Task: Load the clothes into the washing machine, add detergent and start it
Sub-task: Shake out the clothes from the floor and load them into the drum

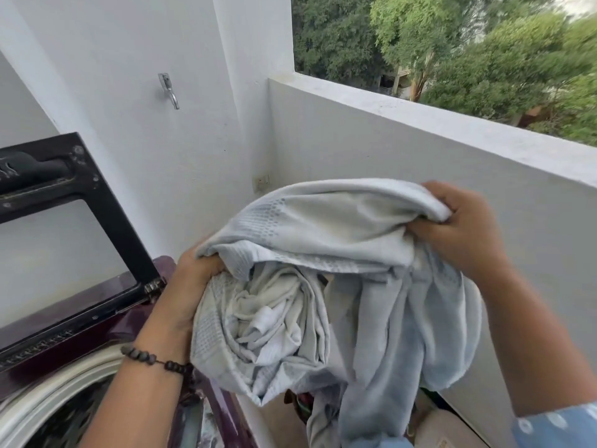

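Observation:
A bundle of pale grey-blue and white clothes [323,286] hangs in the air between my hands, to the right of the machine. My left hand [190,286], with a bead bracelet on the wrist, grips the bundle's left side. My right hand [458,227] grips a bunched fold at its upper right. The maroon top-loading washing machine [106,324] stands at lower left with its dark lid [64,202] raised. Its drum opening [61,412] is partly visible below my left forearm.
A white wall with a metal tap [168,90] rises behind the machine. A white balcony parapet [436,130] runs along the right, with trees beyond. More clothes [303,405] and a pale container [449,431] lie low beneath the bundle.

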The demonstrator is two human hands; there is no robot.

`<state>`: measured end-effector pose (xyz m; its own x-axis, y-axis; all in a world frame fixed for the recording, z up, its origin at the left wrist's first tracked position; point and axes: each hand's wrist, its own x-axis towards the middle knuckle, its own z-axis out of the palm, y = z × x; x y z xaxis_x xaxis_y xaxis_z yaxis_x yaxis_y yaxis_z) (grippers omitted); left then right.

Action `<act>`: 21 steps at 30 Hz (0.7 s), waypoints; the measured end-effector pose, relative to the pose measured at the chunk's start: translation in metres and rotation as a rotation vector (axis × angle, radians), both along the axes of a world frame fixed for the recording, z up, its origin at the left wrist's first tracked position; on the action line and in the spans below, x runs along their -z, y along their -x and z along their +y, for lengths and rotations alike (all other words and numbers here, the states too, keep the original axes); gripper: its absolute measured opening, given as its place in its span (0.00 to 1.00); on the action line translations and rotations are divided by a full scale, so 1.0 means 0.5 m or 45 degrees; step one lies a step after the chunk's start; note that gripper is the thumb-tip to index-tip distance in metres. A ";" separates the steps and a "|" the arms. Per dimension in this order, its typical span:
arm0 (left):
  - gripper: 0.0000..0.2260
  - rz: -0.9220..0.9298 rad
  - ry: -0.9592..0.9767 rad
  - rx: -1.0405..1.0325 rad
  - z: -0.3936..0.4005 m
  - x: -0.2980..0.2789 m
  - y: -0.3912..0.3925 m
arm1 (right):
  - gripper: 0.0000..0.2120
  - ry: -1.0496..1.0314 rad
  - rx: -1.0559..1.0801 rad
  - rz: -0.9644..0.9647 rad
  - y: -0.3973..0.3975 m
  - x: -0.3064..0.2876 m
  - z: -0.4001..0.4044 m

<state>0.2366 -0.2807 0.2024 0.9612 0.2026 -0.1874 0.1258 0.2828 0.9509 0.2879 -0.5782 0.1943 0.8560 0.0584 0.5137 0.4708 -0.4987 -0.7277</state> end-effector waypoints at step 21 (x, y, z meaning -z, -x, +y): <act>0.12 -0.322 0.630 -0.428 -0.040 0.029 -0.012 | 0.47 -0.442 -0.902 0.813 0.091 0.104 0.125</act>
